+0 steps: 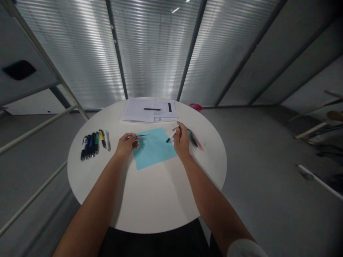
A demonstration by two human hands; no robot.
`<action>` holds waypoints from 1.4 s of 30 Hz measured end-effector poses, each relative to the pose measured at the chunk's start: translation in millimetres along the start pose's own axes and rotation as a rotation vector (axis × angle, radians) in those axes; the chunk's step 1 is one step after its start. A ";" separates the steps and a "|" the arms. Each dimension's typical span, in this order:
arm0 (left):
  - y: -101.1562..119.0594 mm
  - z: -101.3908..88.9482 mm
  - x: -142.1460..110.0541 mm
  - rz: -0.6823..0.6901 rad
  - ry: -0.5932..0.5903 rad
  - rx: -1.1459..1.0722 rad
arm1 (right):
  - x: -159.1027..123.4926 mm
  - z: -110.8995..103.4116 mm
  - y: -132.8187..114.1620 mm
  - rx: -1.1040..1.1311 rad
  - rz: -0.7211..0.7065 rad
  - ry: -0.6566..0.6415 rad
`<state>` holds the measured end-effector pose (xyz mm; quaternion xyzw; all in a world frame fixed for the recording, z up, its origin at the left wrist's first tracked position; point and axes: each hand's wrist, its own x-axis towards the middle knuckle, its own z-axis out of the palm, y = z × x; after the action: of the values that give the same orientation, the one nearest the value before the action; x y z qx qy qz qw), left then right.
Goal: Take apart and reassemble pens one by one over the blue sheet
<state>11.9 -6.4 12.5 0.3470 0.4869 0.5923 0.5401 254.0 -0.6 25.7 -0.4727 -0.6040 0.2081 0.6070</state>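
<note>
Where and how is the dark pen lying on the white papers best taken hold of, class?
Probably at the middle of its barrel, from above. The dark pen is slim and lies flat, sideways across the white papers, so thumb and finger could pinch its near and far long sides. Nothing appears to stand over it.

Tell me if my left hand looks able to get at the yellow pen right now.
Probably yes: the yellow pen lies left of your left hand, with only a white pen and bare table between, though that hand holds a thin dark stick.
</note>
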 end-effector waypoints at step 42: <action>-1.7 3.4 -3.7 0.067 -0.130 0.187 | -3.3 13.2 17.3 -0.437 -0.108 -0.361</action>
<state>16.2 -9.4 12.2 0.4497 0.4923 0.5382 0.5156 246.6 9.0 7.3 -0.5149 -0.7570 0.1212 0.3836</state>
